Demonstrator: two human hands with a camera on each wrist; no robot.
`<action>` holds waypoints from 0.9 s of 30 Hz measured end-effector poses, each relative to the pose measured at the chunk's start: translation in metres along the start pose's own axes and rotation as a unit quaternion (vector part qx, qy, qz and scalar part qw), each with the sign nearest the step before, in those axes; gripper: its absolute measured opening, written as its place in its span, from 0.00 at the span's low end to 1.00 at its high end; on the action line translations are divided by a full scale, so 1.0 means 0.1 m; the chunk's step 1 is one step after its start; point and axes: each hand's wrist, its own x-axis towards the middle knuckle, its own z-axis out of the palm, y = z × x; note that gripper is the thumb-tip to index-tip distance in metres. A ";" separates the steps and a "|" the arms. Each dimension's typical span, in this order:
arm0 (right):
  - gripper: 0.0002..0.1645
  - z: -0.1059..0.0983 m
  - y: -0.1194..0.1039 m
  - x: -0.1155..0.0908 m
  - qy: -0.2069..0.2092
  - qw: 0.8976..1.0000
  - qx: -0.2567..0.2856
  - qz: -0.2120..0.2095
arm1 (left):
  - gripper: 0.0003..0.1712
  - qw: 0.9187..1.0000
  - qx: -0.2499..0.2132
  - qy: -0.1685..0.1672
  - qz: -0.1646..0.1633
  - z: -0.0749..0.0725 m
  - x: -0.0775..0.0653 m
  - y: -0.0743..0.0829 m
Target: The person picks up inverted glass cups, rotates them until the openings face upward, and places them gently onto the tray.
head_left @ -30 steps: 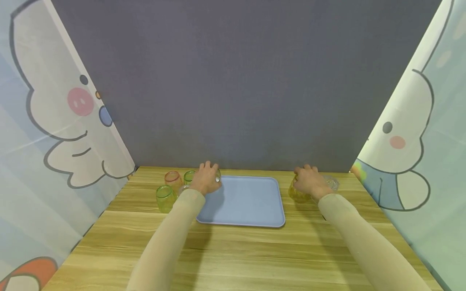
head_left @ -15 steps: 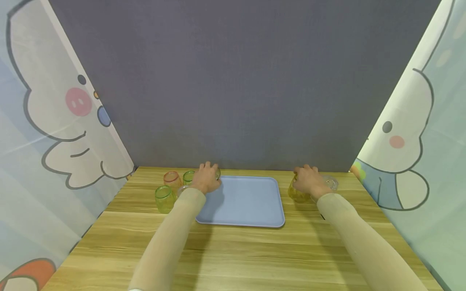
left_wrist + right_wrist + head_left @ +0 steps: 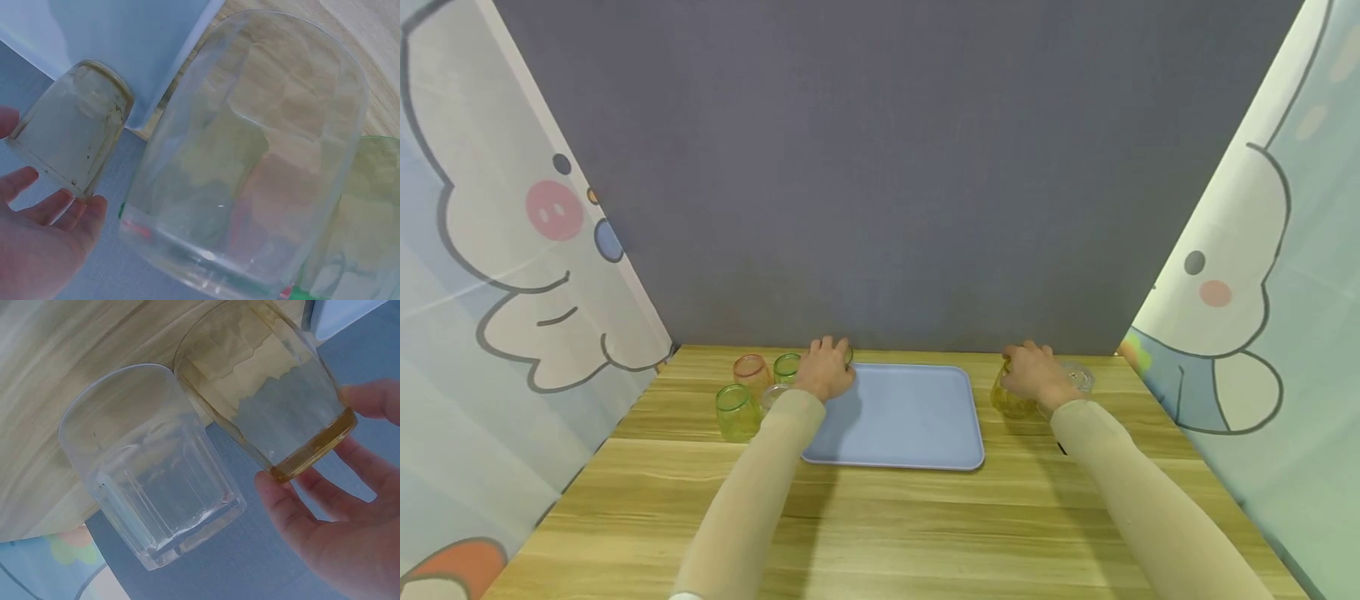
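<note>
A grey panel (image 3: 880, 175) is towering at the back, and below it the wooden table (image 3: 887, 533) is stretching forward. A blue tray (image 3: 895, 421) is lying in the middle. Now the hands: the left hand (image 3: 825, 369) is gripping a yellowish glass (image 3: 72, 128) at the tray's far left corner; whether that glass is touching the tray, I cannot tell. The right hand (image 3: 1032, 372) is holding an amber glass (image 3: 275, 394) by its thick base, right of the tray, a clear glass (image 3: 162, 481) sitting just beside it. Over left, green (image 3: 737, 417), pink (image 3: 751, 375) and colourless glasses (image 3: 772, 395) are clustering near the left hand.
</note>
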 end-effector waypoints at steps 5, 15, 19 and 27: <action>0.33 0.01 0.00 0.01 0.003 1.000 -0.003 -0.002 | 0.34 1.000 -0.007 0.001 0.001 0.01 -0.01 -0.02; 0.33 0.04 -0.01 0.02 0.010 1.000 0.005 -0.002 | 0.33 1.000 -0.019 0.000 -0.005 0.01 -0.04 -0.05; 0.33 0.04 0.01 0.03 0.013 1.000 0.005 0.000 | 0.33 1.000 -0.010 0.008 -0.006 0.00 -0.04 -0.05; 0.32 0.03 0.01 0.00 0.007 1.000 0.006 -0.005 | 0.32 0.999 -0.022 0.026 -0.007 -0.04 -0.04 -0.05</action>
